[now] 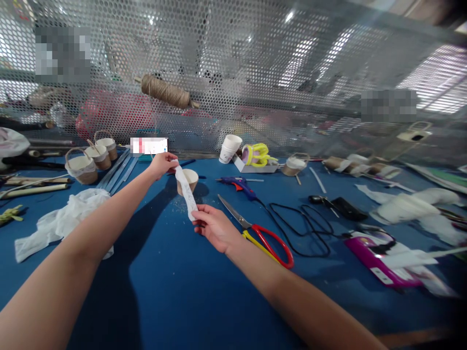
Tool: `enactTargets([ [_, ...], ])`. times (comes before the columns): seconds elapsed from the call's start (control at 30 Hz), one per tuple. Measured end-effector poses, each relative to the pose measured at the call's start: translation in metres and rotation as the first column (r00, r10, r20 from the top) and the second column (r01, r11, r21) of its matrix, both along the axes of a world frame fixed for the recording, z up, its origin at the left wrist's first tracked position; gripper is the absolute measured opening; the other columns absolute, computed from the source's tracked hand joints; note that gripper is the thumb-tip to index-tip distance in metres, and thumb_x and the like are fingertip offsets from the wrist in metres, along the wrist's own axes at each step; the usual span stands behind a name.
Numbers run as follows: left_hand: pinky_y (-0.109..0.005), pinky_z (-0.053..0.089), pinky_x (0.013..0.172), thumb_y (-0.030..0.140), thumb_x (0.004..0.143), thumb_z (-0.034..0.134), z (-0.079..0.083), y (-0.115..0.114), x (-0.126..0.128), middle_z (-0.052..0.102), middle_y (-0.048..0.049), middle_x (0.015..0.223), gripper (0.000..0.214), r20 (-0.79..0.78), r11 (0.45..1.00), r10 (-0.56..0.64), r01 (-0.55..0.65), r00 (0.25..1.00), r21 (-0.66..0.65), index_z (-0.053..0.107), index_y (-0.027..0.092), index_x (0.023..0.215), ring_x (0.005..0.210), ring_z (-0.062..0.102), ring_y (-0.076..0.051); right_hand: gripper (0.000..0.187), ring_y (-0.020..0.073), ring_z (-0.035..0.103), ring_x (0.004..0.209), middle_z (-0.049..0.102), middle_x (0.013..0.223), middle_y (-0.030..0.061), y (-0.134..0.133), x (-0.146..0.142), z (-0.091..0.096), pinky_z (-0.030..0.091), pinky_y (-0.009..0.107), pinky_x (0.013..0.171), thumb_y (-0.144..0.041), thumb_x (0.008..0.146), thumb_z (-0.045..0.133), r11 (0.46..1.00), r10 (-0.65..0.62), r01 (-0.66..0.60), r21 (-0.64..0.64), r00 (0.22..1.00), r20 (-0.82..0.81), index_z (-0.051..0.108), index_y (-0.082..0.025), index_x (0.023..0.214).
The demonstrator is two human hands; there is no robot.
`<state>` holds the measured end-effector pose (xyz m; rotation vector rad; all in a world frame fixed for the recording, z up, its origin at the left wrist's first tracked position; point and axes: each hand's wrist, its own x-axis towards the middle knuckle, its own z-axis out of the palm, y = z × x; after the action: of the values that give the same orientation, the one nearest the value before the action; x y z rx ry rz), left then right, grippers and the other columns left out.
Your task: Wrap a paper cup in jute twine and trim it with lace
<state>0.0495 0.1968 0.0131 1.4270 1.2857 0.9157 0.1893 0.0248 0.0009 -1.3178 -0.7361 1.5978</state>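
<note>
A short strip of white lace [187,192] is stretched between my two hands. My left hand [162,165] pinches its far end, and my right hand [213,224] pinches the near end between thumb and fingers. Just behind the strip stands a small brown cup [189,179] with a pale inside, partly covered by the lace. Whether the lace touches the cup I cannot tell. To the right of the cup lies a blue glue gun [239,186]. Scissors [255,233] with red and yellow handles rest beyond my right wrist.
Small handled baskets [82,167] and clear glue sticks [118,170] are at the left, near crumpled white lace [69,214]. White paper cups [229,148] stand at the back. A black cord [302,218] loops toward a purple power strip [383,262]. A twine roll [166,91] hangs on the mesh.
</note>
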Motion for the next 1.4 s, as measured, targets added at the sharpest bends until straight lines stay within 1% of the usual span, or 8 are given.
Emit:
enactTargets([
  [0.33,-0.026,0.053,0.067,0.011,0.075,0.060,0.030,-0.004,-0.023,0.063,-0.0006,0.072,0.019,0.072,0.971,0.061,-0.076,0.996,0.226,0.058,0.011,0.093,0.064,0.060,-0.010,0.011,0.0071,0.047,0.055,0.054,0.064,-0.0018,-0.015,0.002,0.019,0.039,0.020,0.048,-0.016,0.063,0.065,0.996,0.079,-0.080,0.044,0.996,0.033,0.059,-0.016,0.072],
  [0.6,-0.027,0.052,0.059,0.013,0.064,0.063,-0.014,-0.040,-0.048,0.062,0.0003,0.057,0.009,-0.316,0.971,-0.034,0.107,0.948,0.216,0.062,0.015,0.072,0.055,0.061,-0.015,0.011,0.0074,0.047,0.042,0.050,0.049,-0.0045,-0.039,-0.001,0.004,0.038,0.020,0.038,-0.019,0.066,0.062,0.941,0.338,-0.323,-0.103,0.917,0.211,0.051,-0.018,0.067],
  [0.8,-0.035,0.045,0.088,0.015,0.067,0.059,-0.025,-0.053,-0.057,0.066,-0.0073,0.087,0.019,-0.621,0.923,0.046,0.205,0.782,0.326,0.065,0.017,0.084,0.092,0.061,-0.025,0.015,0.0156,0.053,0.039,0.054,0.044,-0.0015,-0.038,0.012,0.005,0.040,0.027,0.039,-0.020,0.064,0.068,0.891,0.417,-0.440,-0.112,0.695,0.585,0.054,-0.019,0.066],
  [0.93,-0.044,0.035,0.099,0.022,0.079,0.048,-0.016,-0.063,-0.062,0.058,-0.0167,0.112,0.029,-0.719,0.871,0.108,0.283,0.687,0.401,0.061,0.011,0.103,0.113,0.049,-0.031,0.016,0.0305,0.061,0.092,0.066,0.090,0.0117,-0.037,0.014,0.012,0.044,0.042,0.081,-0.025,0.064,0.073,0.879,0.247,-0.471,0.066,0.569,0.784,0.062,-0.019,0.075],
  [1.03,-0.040,0.035,0.100,0.025,0.084,0.041,-0.018,-0.083,-0.058,0.060,-0.0130,0.114,0.030,-0.786,0.836,0.057,0.401,0.616,0.374,0.061,0.014,0.105,0.114,0.050,-0.026,0.046,0.0309,0.035,0.128,0.046,0.135,0.0144,-0.038,0.003,0.006,0.023,0.044,0.107,-0.034,0.072,0.067,0.731,0.158,-0.654,0.193,0.437,0.886,0.058,-0.017,0.114],
  [1.13,-0.040,0.029,0.106,0.029,0.087,0.040,-0.029,-0.108,-0.048,0.046,-0.0147,0.136,0.040,-0.841,0.816,0.003,0.484,0.541,0.315,0.052,0.011,0.121,0.128,0.037,-0.026,0.072,0.0283,0.013,0.137,0.022,0.147,0.0174,-0.038,-0.009,-0.008,0.011,0.045,0.111,-0.049,0.081,0.053,0.543,0.078,-0.829,0.131,0.205,0.976,0.035,-0.007,0.137],
  [1.27,-0.050,0.020,0.108,0.037,0.088,0.035,-0.042,-0.123,-0.042,0.027,-0.0144,0.147,0.054,-0.893,0.840,-0.048,0.503,0.447,0.207,0.034,0.011,0.136,0.135,0.023,-0.030,0.080,0.0273,0.005,0.138,0.014,0.149,0.0164,-0.037,-0.014,-0.018,0.008,0.047,0.112,-0.060,0.085,0.030,0.486,0.111,-0.871,-0.073,-0.022,0.994,0.024,-0.003,0.141],
  [1.4,-0.049,0.022,0.108,0.041,0.090,0.028,-0.040,-0.115,-0.045,0.022,-0.0102,0.149,0.056,-0.911,0.858,-0.074,0.492,0.405,0.149,0.027,0.015,0.139,0.137,0.020,-0.027,0.083,0.0251,0.001,0.138,0.007,0.150,0.0134,-0.035,-0.009,-0.014,0.008,0.045,0.112,-0.064,0.085,0.019,0.469,0.121,-0.876,-0.111,-0.061,0.991,0.017,-0.004,0.143],
])
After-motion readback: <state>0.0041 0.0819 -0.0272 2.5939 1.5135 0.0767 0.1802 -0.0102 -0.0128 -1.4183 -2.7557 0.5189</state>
